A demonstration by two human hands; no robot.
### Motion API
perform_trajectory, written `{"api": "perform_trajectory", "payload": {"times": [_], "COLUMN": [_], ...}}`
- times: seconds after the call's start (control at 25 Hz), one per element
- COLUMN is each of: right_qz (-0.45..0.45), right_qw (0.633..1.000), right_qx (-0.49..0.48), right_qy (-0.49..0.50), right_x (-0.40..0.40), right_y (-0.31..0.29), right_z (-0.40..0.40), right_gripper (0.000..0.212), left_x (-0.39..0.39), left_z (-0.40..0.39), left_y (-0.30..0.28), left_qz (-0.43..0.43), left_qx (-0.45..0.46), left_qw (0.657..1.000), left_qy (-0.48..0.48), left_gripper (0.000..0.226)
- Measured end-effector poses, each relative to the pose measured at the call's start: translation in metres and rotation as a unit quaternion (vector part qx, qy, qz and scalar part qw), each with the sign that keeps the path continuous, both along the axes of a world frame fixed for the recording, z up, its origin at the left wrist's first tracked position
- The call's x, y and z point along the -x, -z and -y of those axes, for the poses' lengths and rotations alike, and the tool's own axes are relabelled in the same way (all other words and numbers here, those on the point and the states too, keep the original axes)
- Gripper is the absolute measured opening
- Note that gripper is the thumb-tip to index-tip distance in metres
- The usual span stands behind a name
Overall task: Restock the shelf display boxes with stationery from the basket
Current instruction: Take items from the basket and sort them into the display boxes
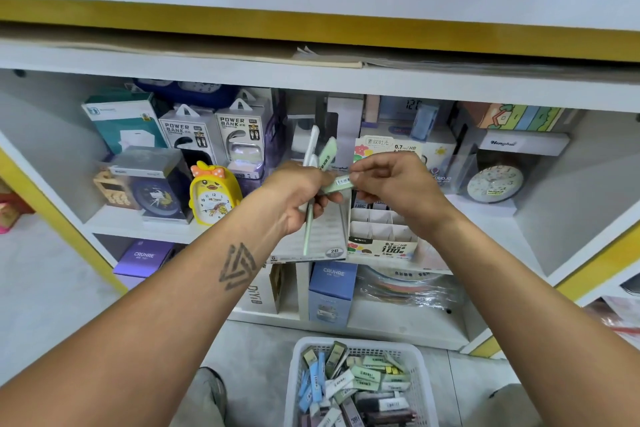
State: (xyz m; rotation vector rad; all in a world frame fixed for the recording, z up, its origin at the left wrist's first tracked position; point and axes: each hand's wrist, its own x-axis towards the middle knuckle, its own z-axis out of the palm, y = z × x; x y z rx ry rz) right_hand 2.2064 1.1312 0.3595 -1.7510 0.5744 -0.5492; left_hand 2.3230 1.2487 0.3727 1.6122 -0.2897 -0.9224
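Stationery, slim pastel lead-refill-style cases: a mixed lot of green, blue, white and dark pieces lay loose in the white plastic basket (360, 381) on the floor below the shelving, and a small bunch (320, 156) of white and green pieces stood up out of the left hand (299, 196), which was closed around them at mid-length. One green case (339, 183), barcode label facing up, lay crosswise between the two hands; the right hand (391, 180) pinched its end between thumb and curled fingers, fingers drawn in narrow. Destination, as judged: the tiered cardboard display box (381, 229) marked 0.7 HB, directly beneath the right hand on the middle shelf (114, 222), its front compartments appearing mostly unfilled; a second display box (325, 236) marked 2B stood just beside it on the left. Step in hand appeared to be drawing a single case free of the bunch for slotting. Recommended handling: keep the left hand firm on the remaining pieces so none slip when the one is pulled clear; read the label before placing, since two grades of box stood adjacent; turn the case upright and lower it end-first into one open compartment rather than across the dividers. Neighbouring stock, a yellow duck alarm clock (213, 194) and power bank packs (214, 135), stood well apart from the working area.
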Motion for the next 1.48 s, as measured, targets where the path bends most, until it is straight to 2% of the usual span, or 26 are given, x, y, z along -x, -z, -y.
{"api": "perform_trajectory", "payload": {"times": [0.08,0.12,0.2,0.28,0.32,0.4,0.48,0.6,0.68,0.8,0.88,1.04,1.4,1.48], "right_qz": [0.008,0.005,-0.050,-0.107,-0.120,-0.134,-0.152,-0.126,-0.099,-0.057,-0.055,-0.112,-0.122,-0.114], "right_qw": [1.000,0.999,0.975,0.905,0.885,0.884,0.888,0.950,0.976,0.988,0.987,0.951,0.947,0.938], "right_qx": [-0.004,0.028,0.203,0.398,0.435,0.430,0.419,0.275,0.180,0.131,0.139,0.272,0.276,0.303], "right_qy": [-0.019,-0.038,-0.080,-0.108,-0.116,-0.126,-0.114,-0.078,-0.077,-0.059,-0.052,-0.096,-0.108,-0.124], "right_x": [-0.001,-0.002,-0.007,-0.016,-0.021,-0.029,-0.034,-0.037,-0.041,-0.048,-0.051,-0.053,-0.058,-0.058], "right_y": [-0.001,-0.001,-0.001,0.003,0.003,0.003,0.007,0.011,0.014,0.018,0.021,0.032,0.048,0.050], "right_z": [-0.003,-0.004,-0.012,-0.024,-0.032,-0.042,-0.047,-0.045,-0.047,-0.051,-0.052,-0.059,-0.070,-0.071], "right_gripper": [0.009,0.012,0.019,0.024,0.021,0.008,0.012,0.029,0.024,0.011,0.011,0.017,0.012,0.011], "left_x": [-0.009,-0.014,-0.020,-0.023,-0.023,-0.026,-0.031,-0.048,-0.058,-0.064,-0.067,-0.070,-0.066,-0.064], "left_z": [-0.007,-0.011,-0.018,-0.025,-0.029,-0.036,-0.042,-0.053,-0.063,-0.073,-0.077,-0.078,-0.084,-0.085], "left_y": [-0.001,-0.002,-0.001,-0.001,-0.001,-0.002,-0.004,-0.005,-0.004,-0.003,-0.004,-0.008,-0.011,-0.012], "left_qz": [0.013,0.028,0.063,0.080,0.082,0.082,0.073,0.065,0.061,0.053,0.052,0.049,0.054,0.055], "left_qx": [0.000,-0.006,-0.022,-0.036,-0.039,-0.041,-0.037,-0.026,-0.027,-0.036,-0.039,-0.031,-0.033,-0.033], "left_qw": [1.000,0.999,0.998,0.996,0.996,0.996,0.997,0.997,0.996,0.997,0.997,0.998,0.997,0.997], "left_qy": [-0.013,-0.016,-0.016,-0.005,0.000,0.008,0.002,-0.042,-0.053,-0.047,-0.041,-0.034,-0.034,-0.035], "left_gripper": [0.013,0.012,0.012,0.013,0.014,0.016,0.018,0.015,0.016,0.014,0.016,0.016,0.014,0.013]}}
